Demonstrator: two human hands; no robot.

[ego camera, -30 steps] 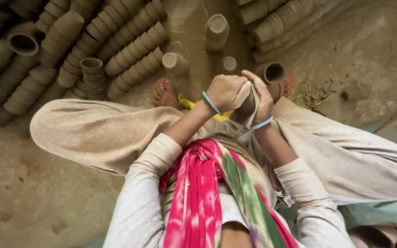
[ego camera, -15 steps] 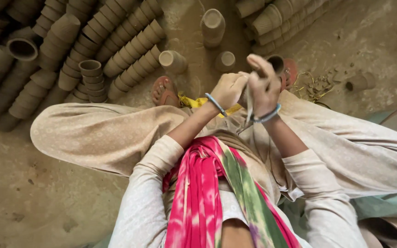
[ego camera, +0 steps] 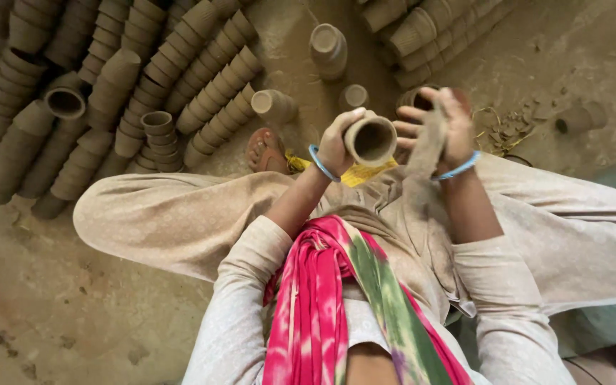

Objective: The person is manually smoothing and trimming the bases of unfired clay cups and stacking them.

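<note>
The left hand [ego camera: 338, 146] grips a small brown unfired clay cup [ego camera: 371, 140] by its side, mouth facing up toward the camera. At its 3 o'clock, the right hand [ego camera: 442, 128] clasps a dusty grey cloth [ego camera: 425, 146] hanging down. Long rows of stacked clay cups [ego camera: 208, 85] lie on the dirt floor [ego camera: 51, 299] toward 10 o'clock.

Grey-brown clay cup [ego camera: 371, 139], blue bangles [ego camera: 320, 164], pink-and-green mottled scarf [ego camera: 322, 299], beige trousers [ego camera: 172, 221], yellow cloth [ego camera: 361, 173].

Pale sleeves [ego camera: 251, 285], pink scarf [ego camera: 308, 306], blue bangles [ego camera: 320, 164]
</note>
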